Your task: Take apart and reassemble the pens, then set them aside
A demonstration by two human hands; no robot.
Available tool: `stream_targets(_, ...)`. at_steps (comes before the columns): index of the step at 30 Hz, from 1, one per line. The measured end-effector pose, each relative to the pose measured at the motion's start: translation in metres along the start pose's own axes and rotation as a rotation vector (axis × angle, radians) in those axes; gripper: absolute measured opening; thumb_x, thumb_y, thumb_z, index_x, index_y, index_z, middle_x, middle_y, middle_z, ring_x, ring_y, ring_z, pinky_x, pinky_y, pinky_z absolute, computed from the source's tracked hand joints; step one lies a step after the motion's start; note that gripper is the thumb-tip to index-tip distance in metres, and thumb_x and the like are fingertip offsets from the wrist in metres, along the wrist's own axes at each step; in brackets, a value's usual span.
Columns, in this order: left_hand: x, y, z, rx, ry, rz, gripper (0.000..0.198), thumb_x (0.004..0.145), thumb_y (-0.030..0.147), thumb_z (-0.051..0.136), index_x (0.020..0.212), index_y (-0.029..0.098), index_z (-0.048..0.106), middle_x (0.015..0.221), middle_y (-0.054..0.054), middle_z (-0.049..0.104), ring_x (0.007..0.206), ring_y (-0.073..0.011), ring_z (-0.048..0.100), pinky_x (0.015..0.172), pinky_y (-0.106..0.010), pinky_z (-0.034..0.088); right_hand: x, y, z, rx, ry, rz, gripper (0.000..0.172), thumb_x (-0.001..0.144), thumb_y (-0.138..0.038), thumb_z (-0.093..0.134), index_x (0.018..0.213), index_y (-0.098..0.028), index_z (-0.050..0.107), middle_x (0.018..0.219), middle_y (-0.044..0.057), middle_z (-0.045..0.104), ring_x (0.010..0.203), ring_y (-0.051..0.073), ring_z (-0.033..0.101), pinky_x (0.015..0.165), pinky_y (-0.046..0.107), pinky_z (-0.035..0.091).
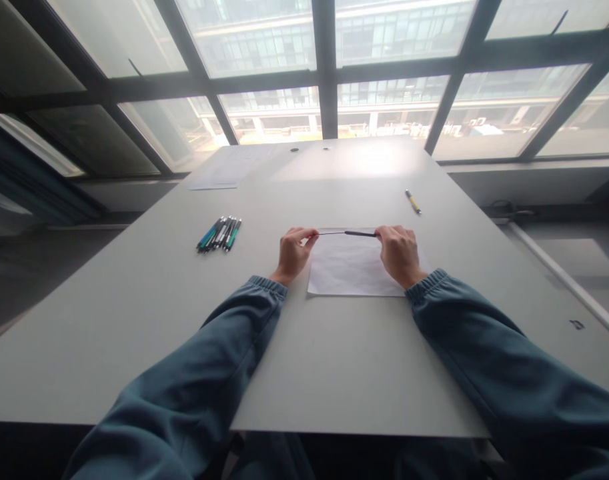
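Over a sheet of white paper (357, 270), my two hands are drawn apart along one line. Between the pinched fingertips of my left hand (295, 253) is the end of a thin dark pen refill (331, 233). It runs rightward into the tip of a black pen barrel (360, 234). My right hand (399, 252) grips that barrel's other end, with its fingers closed and part of the barrel hidden behind them. The sheet lies flat on the white table (264, 333), its right part covered by my right hand.
Left of my hands, several pens (219, 235) lie side by side in a bunch. A yellow and black pen (413, 201) rests alone at the right. Printed sheets (217, 172) lie at the far left of the table, near large windows (384, 110).
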State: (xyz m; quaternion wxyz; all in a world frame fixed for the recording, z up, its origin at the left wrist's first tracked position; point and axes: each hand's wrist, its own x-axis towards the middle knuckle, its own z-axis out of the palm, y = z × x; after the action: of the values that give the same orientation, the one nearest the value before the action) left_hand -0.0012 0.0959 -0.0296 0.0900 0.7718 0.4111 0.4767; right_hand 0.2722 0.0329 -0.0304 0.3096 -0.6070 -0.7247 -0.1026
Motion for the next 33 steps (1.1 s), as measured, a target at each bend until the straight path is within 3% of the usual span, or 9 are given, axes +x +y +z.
stream_targets(9, -0.003, 0.010, 0.001, -0.004, -0.069, 0.159, 0.012, 0.093, 0.027, 0.067, 0.090, 0.021, 0.076, 0.085, -0.003, 0.074, 0.083, -0.0183, 0.065, 0.081, -0.032, 0.053, 0.000, -0.006, 0.001, 0.059, -0.039, -0.108, 0.025, 0.097, -0.009, 0.045, 0.102, -0.019, 0.067, 0.097, 0.011, 0.074, 0.098, 0.028, 0.058, 0.084, 0.040, 0.035)
stream_targets(14, -0.003, 0.016, 0.002, -0.022, -0.096, 0.206, 0.010, 0.093, 0.025, 0.067, 0.090, 0.020, 0.075, 0.083, -0.003, 0.073, 0.082, -0.0176, 0.065, 0.081, -0.032, 0.053, -0.001, -0.009, 0.000, 0.083, -0.032, -0.135, 0.022, 0.098, -0.010, 0.047, 0.101, -0.019, 0.067, 0.097, 0.009, 0.074, 0.097, 0.027, 0.059, 0.084, 0.038, 0.036)
stream_targets(33, -0.004, 0.016, 0.004, -0.088, -0.104, 0.195, 0.012, 0.093, 0.029, 0.067, 0.090, 0.020, 0.075, 0.081, -0.003, 0.073, 0.080, -0.0176, 0.065, 0.078, -0.032, 0.053, 0.000, -0.011, 0.001, 0.145, 0.025, -0.191, 0.018, 0.100, -0.016, 0.049, 0.096, -0.020, 0.066, 0.093, 0.009, 0.073, 0.091, 0.026, 0.060, 0.081, 0.038, 0.040)
